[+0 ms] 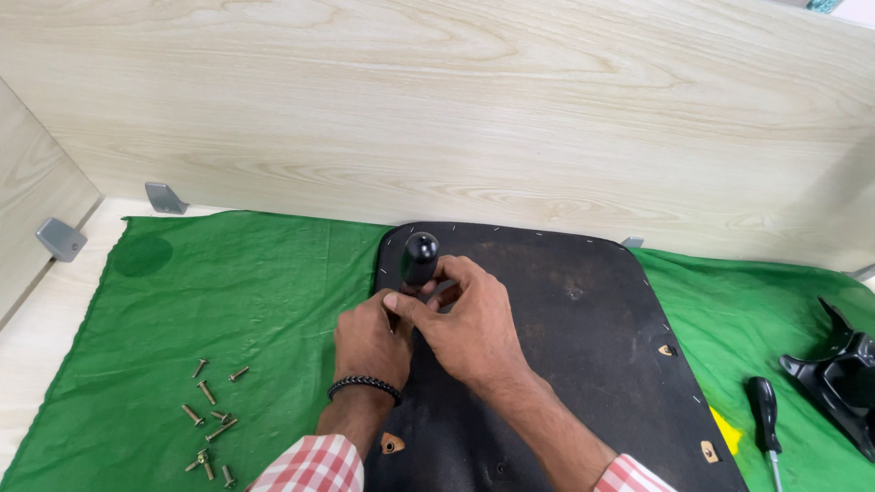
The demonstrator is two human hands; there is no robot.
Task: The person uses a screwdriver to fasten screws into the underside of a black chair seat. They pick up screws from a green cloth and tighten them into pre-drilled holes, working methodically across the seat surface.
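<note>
A black upholstered seat panel [583,328] lies underside up on a green cloth [228,301]. My left hand [369,342] and my right hand [469,323] meet near the panel's left edge. Both close around the shaft of a black-handled screwdriver [420,255] that stands upright on the panel, its rounded handle sticking up above my fingers. The tip and whatever it touches are hidden by my hands. A black braided band circles my left wrist.
Several loose brass screws [211,419] lie on the cloth at the lower left. A second black-handled screwdriver [766,415] and a black plastic part [843,378] rest at the right. Wooden partition walls [456,109] with grey brackets [164,197] enclose the desk.
</note>
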